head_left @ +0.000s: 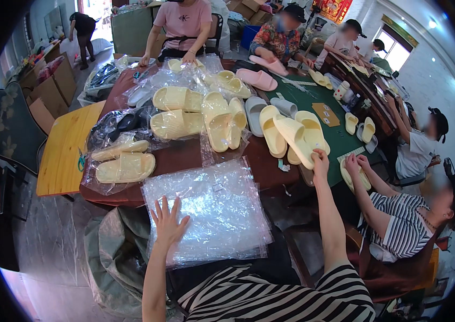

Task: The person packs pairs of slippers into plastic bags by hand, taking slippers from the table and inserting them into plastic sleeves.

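Crowded worktop [184, 156] carries many slippers. Her left hand [169, 221] lies flat and released on the stack of clear bags [211, 214]. Her right hand [321, 161] pinches a cream slipper [295, 137], far from the bags.

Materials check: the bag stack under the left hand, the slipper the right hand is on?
Bag stack: thin clear plastic film, glossy, judging by the wrinkles, glare and the dark surface showing through. The left hand lies flat on it.
Slipper: pale yellow, matte, thick and one-piece; looks like moulded foam, though soft rubber is possible. The right hand touches its near end.
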`<state>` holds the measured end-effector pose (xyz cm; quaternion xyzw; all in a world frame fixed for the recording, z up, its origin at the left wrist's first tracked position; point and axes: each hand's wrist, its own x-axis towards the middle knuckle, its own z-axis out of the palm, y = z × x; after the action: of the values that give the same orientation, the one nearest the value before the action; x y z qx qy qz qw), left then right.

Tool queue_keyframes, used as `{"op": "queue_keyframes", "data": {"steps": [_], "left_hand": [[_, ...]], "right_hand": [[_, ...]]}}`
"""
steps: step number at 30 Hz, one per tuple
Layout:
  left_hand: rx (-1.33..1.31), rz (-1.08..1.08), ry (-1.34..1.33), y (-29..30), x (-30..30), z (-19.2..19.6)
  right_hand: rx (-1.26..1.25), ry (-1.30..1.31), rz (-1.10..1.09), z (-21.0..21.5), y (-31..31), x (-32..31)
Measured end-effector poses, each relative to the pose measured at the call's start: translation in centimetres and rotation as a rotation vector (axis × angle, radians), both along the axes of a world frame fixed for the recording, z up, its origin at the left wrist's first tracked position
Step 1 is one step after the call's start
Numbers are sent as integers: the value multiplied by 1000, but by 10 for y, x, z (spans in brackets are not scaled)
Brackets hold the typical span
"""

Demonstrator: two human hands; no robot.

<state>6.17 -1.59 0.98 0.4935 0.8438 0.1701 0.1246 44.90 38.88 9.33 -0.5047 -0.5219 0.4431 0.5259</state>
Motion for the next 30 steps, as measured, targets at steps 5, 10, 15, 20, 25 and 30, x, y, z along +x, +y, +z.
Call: {"op": "queue_keyframes", "data": {"steps": [5,10,15,20,25,30], "left_hand": [[7,-36,46,3,6,0],[6,-31,51,-7,7,-1],[-1,-40,59,0,5,-1],[-26,-20,66,-5,3,-1],[11,-29,110,1,8,3],[-22,4,64,1,5,4]], "right_hand": [[133,-162,-172,-24,66,-20],[94,-372,-282,-41,81,-52],[51,-272,13,-55,85,-50],[-81,-252,394,-48,67,-67],[118,-465,513,-48,73,-50],[337,-802,281,-34,34,-61]]}}
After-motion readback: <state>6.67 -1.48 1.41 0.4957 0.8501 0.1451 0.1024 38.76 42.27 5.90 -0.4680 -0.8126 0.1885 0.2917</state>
